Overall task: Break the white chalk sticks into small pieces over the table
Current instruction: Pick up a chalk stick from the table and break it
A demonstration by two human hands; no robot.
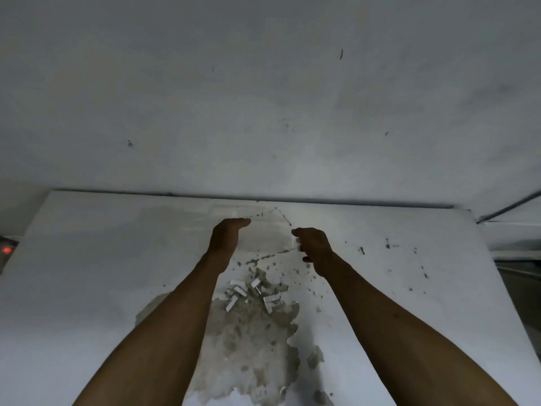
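Both bare forearms reach out over a white-painted table (87,273) whose top is worn through in a large grey-brown patch of flaked paint (248,341) running from the near edge up between the arms. On the upper part of that patch lies a loose cluster of short white chalk pieces (251,293), some side by side, others at angles, with pale crumbs and dust scattered around them. The pieces sit between the two forearms and nearer to the viewer than both hands, touching neither.

The left hand (227,237) is held above the table with its fingers stretched out straight and together, pointing toward the right hand; nothing shows in it. The right hand (313,247) is curled, its fingers bent inward into a loose fist, and a small pale edge shows at their tips, which may be a bit of chalk; it is too blurred to tell for certain. The hands are apart, with a strip of stained tabletop between them.

Dark specks and smudges (361,250) dot the table to the right of the right hand. Behind the table stands a plain grey wall (263,98) with a few small marks. At the far left edge a small red light (6,249) glows on a dark object, and at the far right a thin dark rod (509,208) slants beside the table's corner.
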